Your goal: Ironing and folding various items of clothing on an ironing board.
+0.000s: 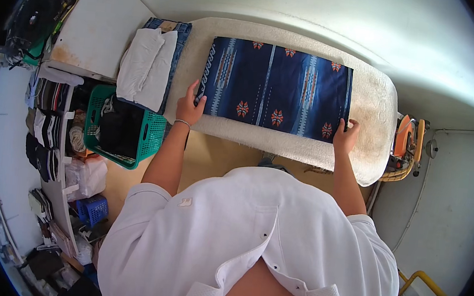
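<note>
A folded dark blue cloth lies flat on a padded ironing board with a cream cover. It bears light blue bands and orange-red motifs. My left hand is at its left edge near the front corner, thumb against the cloth and fingers along the outer side. At the near right corner, my right hand takes the edge between thumb and fingers. The undersides of the fingers are partly hidden. Left of the cloth, folded white garments rest on folded blue jeans.
A green plastic basket with dark clothing stands below the board's left end. Shelves at left hold folded clothes; a blue basket sits lower. An orange appliance is past the board's right end. A wall runs behind the board.
</note>
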`<control>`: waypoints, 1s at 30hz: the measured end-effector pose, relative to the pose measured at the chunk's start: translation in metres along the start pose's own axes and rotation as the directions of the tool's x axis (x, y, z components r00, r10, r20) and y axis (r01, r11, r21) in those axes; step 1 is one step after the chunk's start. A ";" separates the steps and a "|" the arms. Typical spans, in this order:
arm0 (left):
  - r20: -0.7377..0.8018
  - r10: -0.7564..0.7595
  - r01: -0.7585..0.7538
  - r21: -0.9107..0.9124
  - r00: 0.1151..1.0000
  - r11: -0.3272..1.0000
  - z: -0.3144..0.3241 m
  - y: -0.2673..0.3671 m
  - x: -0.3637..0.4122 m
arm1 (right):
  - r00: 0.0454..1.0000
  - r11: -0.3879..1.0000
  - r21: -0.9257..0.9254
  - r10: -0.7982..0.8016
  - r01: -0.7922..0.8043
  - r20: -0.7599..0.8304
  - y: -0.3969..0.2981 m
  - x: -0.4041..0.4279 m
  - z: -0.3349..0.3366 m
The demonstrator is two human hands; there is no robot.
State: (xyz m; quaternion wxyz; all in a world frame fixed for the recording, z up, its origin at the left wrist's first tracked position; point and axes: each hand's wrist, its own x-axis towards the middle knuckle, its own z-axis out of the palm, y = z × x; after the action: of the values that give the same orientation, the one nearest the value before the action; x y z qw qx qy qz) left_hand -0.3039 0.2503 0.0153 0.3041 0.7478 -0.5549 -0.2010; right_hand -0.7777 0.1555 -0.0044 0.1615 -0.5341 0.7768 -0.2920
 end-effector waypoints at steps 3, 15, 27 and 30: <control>-0.094 0.087 -0.088 -0.006 0.992 0.996 0.007 0.004 0.002 | 1.000 1.000 -0.022 0.020 -0.021 -0.005 -0.001 -0.001 0.006; -0.082 -0.016 0.059 0.549 0.996 0.834 0.014 -0.011 0.006 | 0.996 0.990 -0.123 -0.074 0.068 -0.041 0.010 -0.013 0.007; 0.262 0.326 -0.411 0.415 0.908 0.812 0.090 0.121 0.006 | 0.633 0.697 -0.022 -0.638 0.717 0.439 -0.080 -0.018 0.016; 0.445 0.359 -0.534 0.370 0.820 0.760 0.136 0.140 0.044 | 0.458 0.519 -0.049 -0.702 0.854 0.546 -0.102 -0.005 0.069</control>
State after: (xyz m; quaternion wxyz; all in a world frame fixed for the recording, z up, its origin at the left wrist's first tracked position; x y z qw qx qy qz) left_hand -0.4767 0.1493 0.0121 0.0460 0.5942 -0.7959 -0.1062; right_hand -0.6618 0.1147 0.0053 0.0983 -0.9031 0.4123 -0.0687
